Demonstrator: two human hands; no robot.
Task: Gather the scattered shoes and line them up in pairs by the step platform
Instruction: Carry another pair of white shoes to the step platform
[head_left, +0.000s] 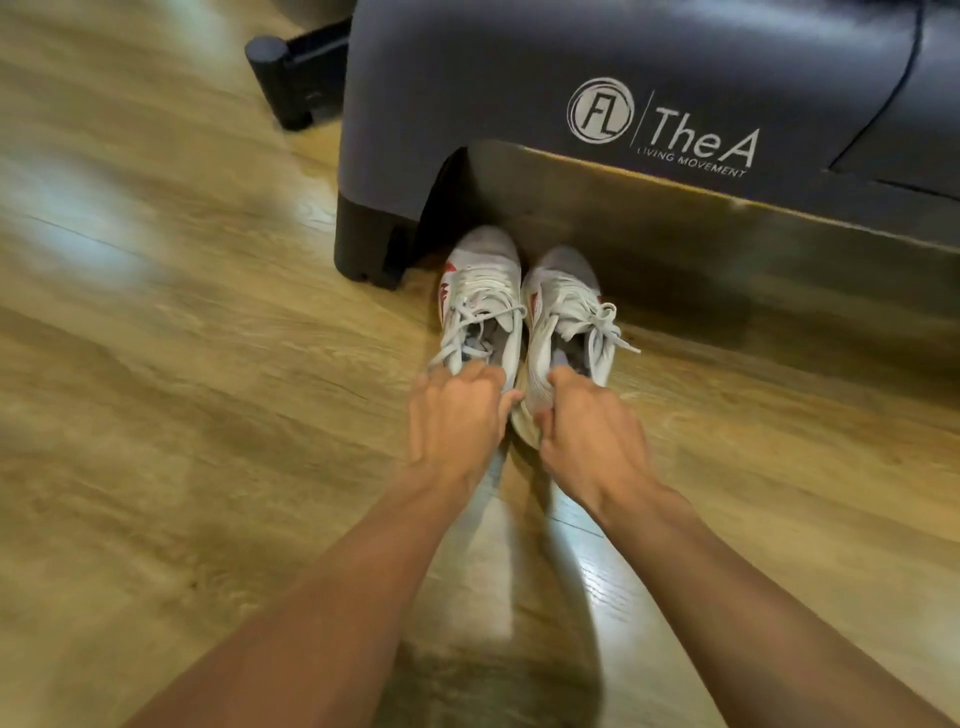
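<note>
Side by side on the wooden floor, just in front of the grey step platform, toes toward it: left sneaker and right sneaker, white with red marks. Heel of the left sneaker gripped by the left hand, fingers curled into its opening. Heel of the right sneaker clamped likewise by the right hand, this shoe tilted, sole edge showing.

Two white shoes; one grey step platform; two bare hands
</note>
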